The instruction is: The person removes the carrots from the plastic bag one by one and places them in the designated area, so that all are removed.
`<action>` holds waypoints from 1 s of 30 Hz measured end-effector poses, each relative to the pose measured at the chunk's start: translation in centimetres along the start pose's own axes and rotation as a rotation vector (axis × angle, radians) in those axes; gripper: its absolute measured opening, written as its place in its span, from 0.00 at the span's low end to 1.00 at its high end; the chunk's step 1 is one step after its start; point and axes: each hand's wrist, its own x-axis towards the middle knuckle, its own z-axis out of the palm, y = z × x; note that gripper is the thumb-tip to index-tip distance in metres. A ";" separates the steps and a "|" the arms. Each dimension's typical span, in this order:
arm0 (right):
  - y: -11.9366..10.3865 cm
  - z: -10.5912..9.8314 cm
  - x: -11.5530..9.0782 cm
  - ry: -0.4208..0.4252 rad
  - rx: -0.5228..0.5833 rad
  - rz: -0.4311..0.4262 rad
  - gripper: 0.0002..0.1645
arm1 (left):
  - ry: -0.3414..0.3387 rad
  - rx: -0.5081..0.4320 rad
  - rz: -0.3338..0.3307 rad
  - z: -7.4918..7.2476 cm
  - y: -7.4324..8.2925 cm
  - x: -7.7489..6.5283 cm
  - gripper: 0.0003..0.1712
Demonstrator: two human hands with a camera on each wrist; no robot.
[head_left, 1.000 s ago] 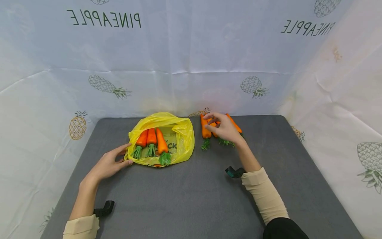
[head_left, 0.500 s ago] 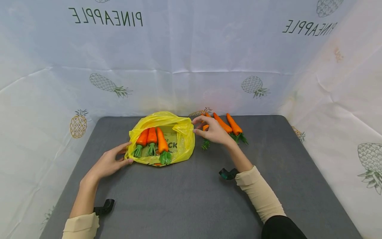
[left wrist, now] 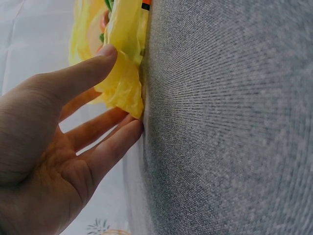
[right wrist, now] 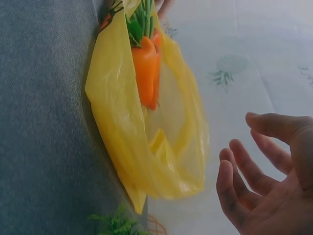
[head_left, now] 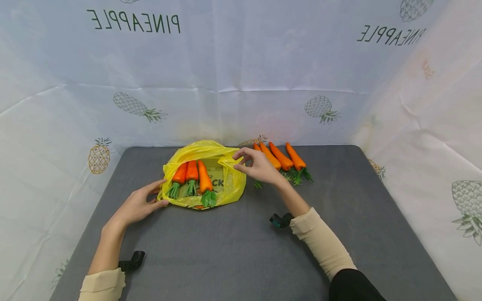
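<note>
A yellow plastic bag (head_left: 234, 188) lies with its mouth spread wide, several carrots (head_left: 192, 171) with green tops visible inside. My left hand (head_left: 139, 205) holds the bag's left edge; in the left wrist view the crumpled yellow plastic (left wrist: 124, 88) sits between thumb and fingers. Near the bag's right rim hovers my right hand (head_left: 257, 166), thumb and fingers apart and loosely bent. The right wrist view shows this hand (right wrist: 269, 176) apart from the bag (right wrist: 117, 103), holding nothing. Behind it, several more carrots (head_left: 280, 156) lie on the table, one partly covered by the hand.
A grey cloth covers the table (head_left: 211, 251). White curtain fabric (head_left: 241, 62) with pineapple prints hangs behind and at both sides. Black wrist cameras (head_left: 132, 261) are worn on both arms.
My right hand has moved left from above the loose carrots to the bag's right rim, uncovering most of those carrots. The left hand stays at the bag's left edge.
</note>
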 end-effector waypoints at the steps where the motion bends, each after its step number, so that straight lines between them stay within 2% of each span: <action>1: -0.1 0.1 0.1 -0.004 0.002 0.004 0.19 | 0.000 0.000 -0.001 0.0 0.0 0.0 0.46; 8: -0.1 0.8 0.5 -0.025 0.031 -0.001 0.22 | 0.003 -0.002 -0.002 0.0 0.2 0.1 0.46; 18: 0.0 2.3 1.2 -0.062 0.051 -0.017 0.21 | 0.002 -0.003 -0.002 0.0 0.4 -0.1 0.45; 30: 0.0 5.0 2.8 -0.156 0.092 -0.038 0.19 | -0.008 -0.017 -0.009 -0.2 0.4 -0.2 0.45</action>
